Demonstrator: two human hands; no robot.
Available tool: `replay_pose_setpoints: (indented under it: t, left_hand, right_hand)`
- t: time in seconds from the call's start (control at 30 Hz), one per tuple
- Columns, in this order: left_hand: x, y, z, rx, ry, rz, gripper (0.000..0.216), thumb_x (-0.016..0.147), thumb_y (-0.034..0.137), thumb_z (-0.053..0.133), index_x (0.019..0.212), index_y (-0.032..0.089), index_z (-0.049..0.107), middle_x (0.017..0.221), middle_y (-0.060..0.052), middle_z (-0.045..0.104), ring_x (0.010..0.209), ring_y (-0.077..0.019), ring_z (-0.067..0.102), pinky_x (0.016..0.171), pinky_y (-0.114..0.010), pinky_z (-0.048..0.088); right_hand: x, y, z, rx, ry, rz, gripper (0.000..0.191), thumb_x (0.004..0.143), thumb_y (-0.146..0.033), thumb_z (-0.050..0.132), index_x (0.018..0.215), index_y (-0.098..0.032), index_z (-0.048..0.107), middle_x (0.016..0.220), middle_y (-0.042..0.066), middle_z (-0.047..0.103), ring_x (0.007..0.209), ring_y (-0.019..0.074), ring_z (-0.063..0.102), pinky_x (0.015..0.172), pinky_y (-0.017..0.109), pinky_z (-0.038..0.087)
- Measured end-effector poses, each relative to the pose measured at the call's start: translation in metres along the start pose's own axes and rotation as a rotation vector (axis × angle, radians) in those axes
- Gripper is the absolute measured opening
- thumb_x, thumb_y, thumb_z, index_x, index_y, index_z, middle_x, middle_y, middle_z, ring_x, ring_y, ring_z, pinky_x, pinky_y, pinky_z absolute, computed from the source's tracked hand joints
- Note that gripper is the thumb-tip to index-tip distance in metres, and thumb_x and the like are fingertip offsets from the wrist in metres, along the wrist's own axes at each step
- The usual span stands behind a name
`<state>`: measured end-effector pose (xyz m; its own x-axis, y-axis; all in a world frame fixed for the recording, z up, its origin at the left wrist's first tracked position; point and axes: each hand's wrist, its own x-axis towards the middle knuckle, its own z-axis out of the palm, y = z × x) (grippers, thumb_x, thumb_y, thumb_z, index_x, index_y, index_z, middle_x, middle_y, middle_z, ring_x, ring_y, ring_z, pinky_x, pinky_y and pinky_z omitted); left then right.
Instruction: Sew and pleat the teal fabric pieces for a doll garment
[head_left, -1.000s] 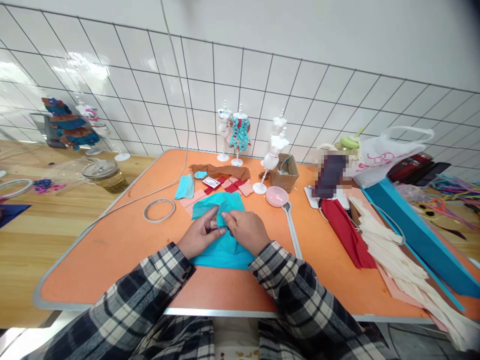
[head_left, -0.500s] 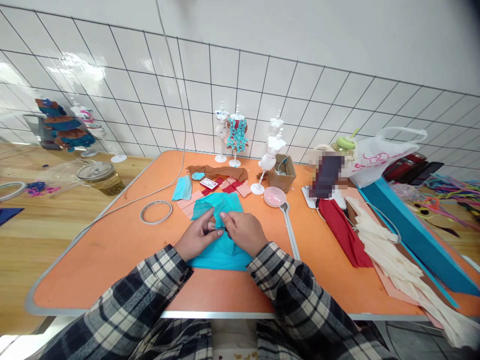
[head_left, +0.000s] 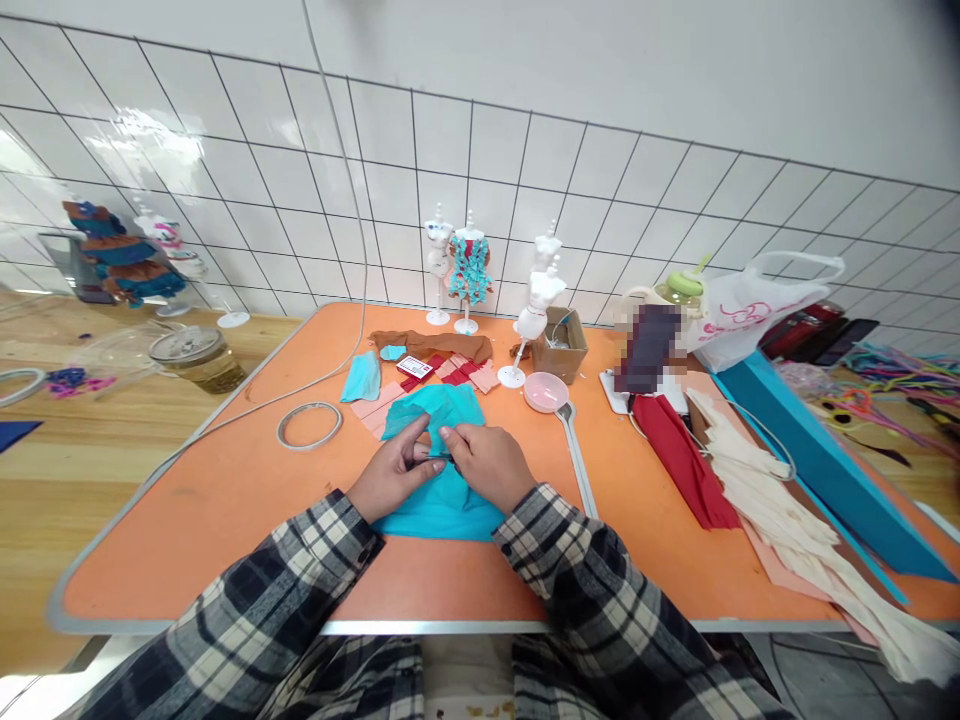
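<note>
The left hand (head_left: 390, 478) and right hand (head_left: 487, 465) are still pinching a fold of the teal crepe paper (head_left: 441, 516) near the front edge of the surface (head_left: 225, 520) (fingertips closed together, barely shifting since a second ago).

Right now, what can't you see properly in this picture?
All in the head view:
- small dark thing, pinched between the left hand and right hand: too small to name.
- turquoise paper: its middle is hidden by both hands.
- patch beside the white bag: blurred out.
- red-and-white card: print too small.
- cardboard box: its wall hides the contents.
- cream paper strips: cut off by the right edge.
</note>
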<state>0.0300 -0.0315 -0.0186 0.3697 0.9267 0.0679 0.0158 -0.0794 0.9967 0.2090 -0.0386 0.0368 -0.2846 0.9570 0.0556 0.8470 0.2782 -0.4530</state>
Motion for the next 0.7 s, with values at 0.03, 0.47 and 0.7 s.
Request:
replay_pose_setpoints:
  t: [0.03, 0.47, 0.7]
  left_hand:
    - [0.0, 0.001, 0.0, 0.009, -0.004, -0.004, 0.098, 0.077, 0.042, 0.073, 0.151, 0.009, 0.018, 0.061, 0.007, 0.05, 0.055, -0.0084, 0.039, 0.053, -0.02, 0.035]
    - [-0.001, 0.006, -0.001, 0.001, -0.05, 0.001, 0.097, 0.083, 0.042, 0.068, 0.154, 0.011, 0.01, 0.057, 0.008, 0.048, 0.051, -0.0064, 0.029, 0.048, -0.018, 0.023]
    - [-0.003, 0.015, 0.002, 0.0, -0.085, 0.005, 0.097, 0.084, 0.037, 0.067, 0.155, 0.012, 0.005, 0.059, 0.008, 0.052, 0.05, -0.0053, 0.03, 0.048, -0.016, 0.025]
  right_hand:
    - [0.0, 0.001, 0.0, 0.013, -0.003, 0.0, 0.053, 0.102, -0.049, 0.028, 0.076, -0.02, 0.064, 0.073, 0.002, 0.068, 0.07, 0.0136, 0.058, 0.06, 0.026, 0.027]
    - [-0.008, 0.012, 0.0, -0.003, 0.021, 0.052, 0.053, 0.102, -0.049, 0.028, 0.078, -0.02, 0.064, 0.076, 0.003, 0.069, 0.069, 0.014, 0.058, 0.057, 0.027, 0.023]
    - [-0.007, 0.008, 0.0, 0.012, 0.023, 0.04, 0.053, 0.102, -0.049, 0.028, 0.076, -0.02, 0.064, 0.074, 0.002, 0.068, 0.067, 0.0133, 0.056, 0.057, 0.027, 0.024]
